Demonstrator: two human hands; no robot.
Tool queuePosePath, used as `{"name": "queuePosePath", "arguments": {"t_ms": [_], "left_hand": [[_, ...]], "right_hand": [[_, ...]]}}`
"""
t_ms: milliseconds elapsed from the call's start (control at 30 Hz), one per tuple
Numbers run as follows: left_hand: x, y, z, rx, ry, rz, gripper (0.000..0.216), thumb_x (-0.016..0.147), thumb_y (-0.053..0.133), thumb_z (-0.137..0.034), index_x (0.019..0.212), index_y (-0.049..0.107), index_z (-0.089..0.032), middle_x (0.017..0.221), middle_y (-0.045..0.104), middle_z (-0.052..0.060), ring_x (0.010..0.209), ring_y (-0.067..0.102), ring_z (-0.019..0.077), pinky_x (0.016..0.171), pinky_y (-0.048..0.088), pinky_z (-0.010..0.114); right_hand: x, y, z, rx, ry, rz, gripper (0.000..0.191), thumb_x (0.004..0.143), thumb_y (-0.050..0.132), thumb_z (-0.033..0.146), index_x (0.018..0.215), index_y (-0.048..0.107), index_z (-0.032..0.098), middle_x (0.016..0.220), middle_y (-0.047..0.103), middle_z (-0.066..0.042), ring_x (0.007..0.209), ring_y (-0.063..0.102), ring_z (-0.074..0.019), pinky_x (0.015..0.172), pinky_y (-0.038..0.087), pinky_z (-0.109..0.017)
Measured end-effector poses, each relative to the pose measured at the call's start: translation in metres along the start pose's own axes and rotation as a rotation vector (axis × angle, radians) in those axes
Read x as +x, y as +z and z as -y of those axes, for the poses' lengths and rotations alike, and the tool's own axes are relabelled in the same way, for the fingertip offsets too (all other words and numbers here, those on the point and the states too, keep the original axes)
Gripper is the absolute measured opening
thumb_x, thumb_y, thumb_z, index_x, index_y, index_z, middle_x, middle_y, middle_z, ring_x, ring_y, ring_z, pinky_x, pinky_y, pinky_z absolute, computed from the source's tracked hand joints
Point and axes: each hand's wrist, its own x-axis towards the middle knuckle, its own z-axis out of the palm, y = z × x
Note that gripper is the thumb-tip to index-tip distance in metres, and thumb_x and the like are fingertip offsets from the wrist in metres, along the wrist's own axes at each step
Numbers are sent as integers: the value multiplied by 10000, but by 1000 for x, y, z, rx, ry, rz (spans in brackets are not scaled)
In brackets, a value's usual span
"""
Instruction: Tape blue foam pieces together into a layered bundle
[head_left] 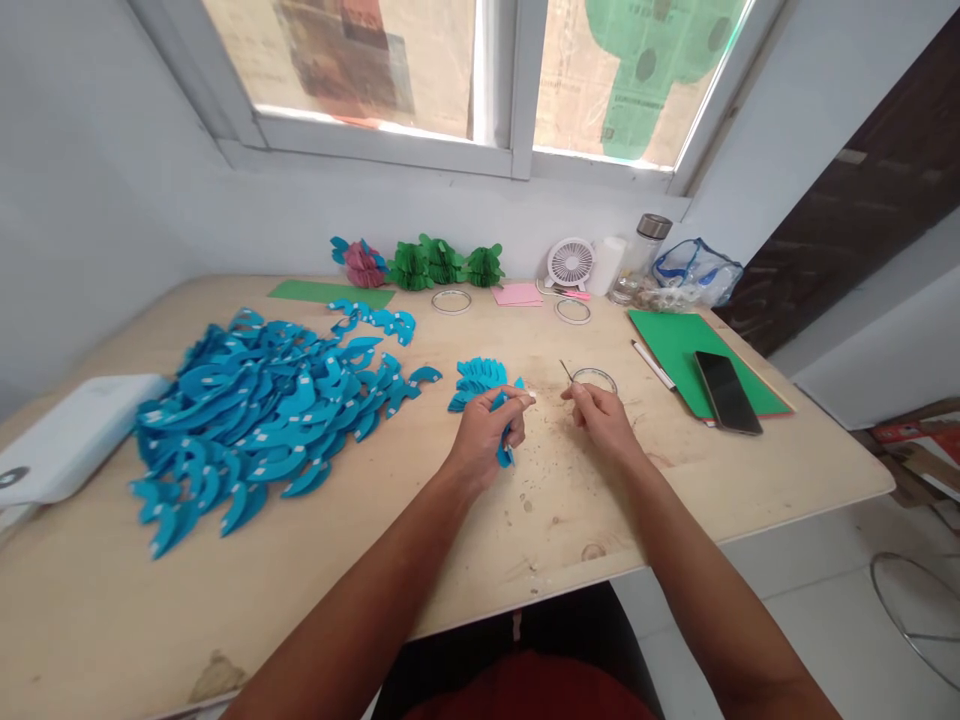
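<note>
My left hand (484, 430) is closed around a blue crescent-shaped paper piece (504, 452) near the middle of the wooden table (315, 560). My right hand (600, 415) is pinched on a thin dark tool (565, 371), tweezers or a needle, just right of the left hand. Behind the left hand lies a small stack of blue paper pieces (480, 378). A tape ring (595, 378) lies just beyond the right hand. A large heap of blue crescent pieces (255, 410) covers the table's left part.
A white box (71, 435) sits at the far left. At the right lie a green sheet (686, 350), a black phone (726, 392) and a pen (652, 365). Along the wall stand green and pink paper balls (442, 264), a small fan (571, 264), a bottle (641, 258), and tape rings (451, 301).
</note>
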Motion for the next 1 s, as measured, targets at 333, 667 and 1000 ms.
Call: {"name": "queuePosePath", "arguments": {"t_ms": [333,667,1000], "left_hand": [[-1,0,0,-6,-2,6,168,605,678,-242,653,547,-148,385,370,-88,323,304,35,358,212,184],[1,1,7,134,82,8,242,679,659,-366,744,614,-137,382,376,-80,332,296,37,355,225,183],[-1,5,15,265,180,-74,269,670,658,-351,851,616,-157,502,487,-55,380,307,41,380,233,183]], "right_hand": [[-4,-1,7,542,242,238,474,782,471,577,841,636,137,471,478,36,336,286,-40,350,178,-209],[-7,10,5,543,225,319,473,797,461,560,832,645,127,457,484,30,347,304,-48,349,156,-210],[-10,19,4,456,167,331,440,813,455,536,598,528,159,454,473,29,367,319,-52,368,189,-208]]}}
